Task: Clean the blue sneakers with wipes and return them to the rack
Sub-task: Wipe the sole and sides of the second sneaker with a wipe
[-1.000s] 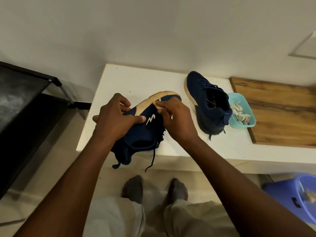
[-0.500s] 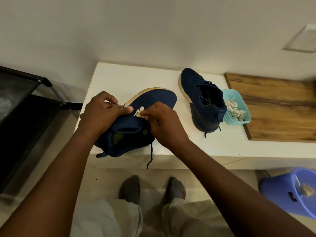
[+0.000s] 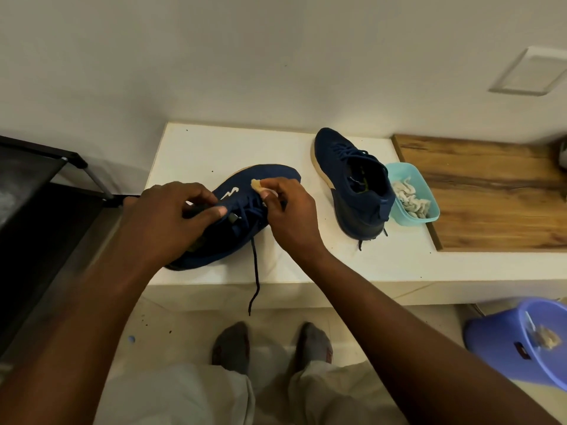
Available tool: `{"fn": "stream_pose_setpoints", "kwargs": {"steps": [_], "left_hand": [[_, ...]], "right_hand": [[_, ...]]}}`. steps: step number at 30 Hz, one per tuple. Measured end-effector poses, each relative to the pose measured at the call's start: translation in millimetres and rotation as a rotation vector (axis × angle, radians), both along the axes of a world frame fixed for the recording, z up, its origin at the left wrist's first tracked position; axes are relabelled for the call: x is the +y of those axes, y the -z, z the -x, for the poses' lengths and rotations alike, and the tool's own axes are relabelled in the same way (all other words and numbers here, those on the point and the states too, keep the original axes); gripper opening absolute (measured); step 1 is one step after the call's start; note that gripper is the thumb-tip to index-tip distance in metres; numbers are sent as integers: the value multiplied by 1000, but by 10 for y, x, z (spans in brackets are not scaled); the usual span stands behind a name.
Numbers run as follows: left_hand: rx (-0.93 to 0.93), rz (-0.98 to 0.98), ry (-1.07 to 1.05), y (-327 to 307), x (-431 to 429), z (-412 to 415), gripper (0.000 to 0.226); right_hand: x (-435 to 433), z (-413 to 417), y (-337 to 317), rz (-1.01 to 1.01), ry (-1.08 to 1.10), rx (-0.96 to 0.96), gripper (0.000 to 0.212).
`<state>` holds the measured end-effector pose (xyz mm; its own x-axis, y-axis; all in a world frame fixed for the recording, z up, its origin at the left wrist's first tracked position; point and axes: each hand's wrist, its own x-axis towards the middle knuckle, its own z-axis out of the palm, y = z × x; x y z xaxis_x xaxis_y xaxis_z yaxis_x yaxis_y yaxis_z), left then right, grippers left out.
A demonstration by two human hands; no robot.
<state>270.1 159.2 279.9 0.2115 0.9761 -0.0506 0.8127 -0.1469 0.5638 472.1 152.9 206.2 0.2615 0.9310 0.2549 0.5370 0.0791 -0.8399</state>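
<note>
Blue sneaker (image 3: 267, 176) lies on the white ledge (image 3: 214, 148) below a pale wall. The left hand (image 3: 165, 216) grips its collar and the right hand (image 3: 291, 216) pinches a wipe (image 3: 257, 184) against the upper. The second sneaker (image 3: 352, 179) stands just beside a teal tub (image 3: 412, 223) at a wooden board's (image 3: 491, 194) edge. There is a black rack (image 3: 36, 194) at the left and a purple bucket (image 3: 506, 348) on the floor.

Navy near sneaker (image 3: 276, 174) upright on ledge (image 3: 199, 148), wipe (image 3: 256, 183) on its upper, far sneaker (image 3: 328, 145) alongside
</note>
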Motion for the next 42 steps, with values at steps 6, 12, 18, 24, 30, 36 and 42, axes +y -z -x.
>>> {"fn": "stream_pose_setpoints", "kwargs": {"steps": [6,12,18,24,30,36,42], "left_hand": [[30,21,53,-125,-108,-175,17],[286,133,67,39,-152,-259,60],[407,31,-42,142,-34,-336,79],[80,210,-92,259,84,-461,83],[-649,523,-426,173,265,-447,52],[-1117,711,-546,256,267,-406,34],[-1189,739,-598,297,117,-541,37]], "right_hand": [[-1,-61,-60,49,39,227,19],[2,-227,-97,168,158,596,12],[24,-302,-146,288,216,763,7],[-9,-361,-90,328,162,694,11],[102,-448,-28,187,244,476,9],[183,-371,99,185,204,381,10],[116,-111,23,34,-12,-139,26]]}}
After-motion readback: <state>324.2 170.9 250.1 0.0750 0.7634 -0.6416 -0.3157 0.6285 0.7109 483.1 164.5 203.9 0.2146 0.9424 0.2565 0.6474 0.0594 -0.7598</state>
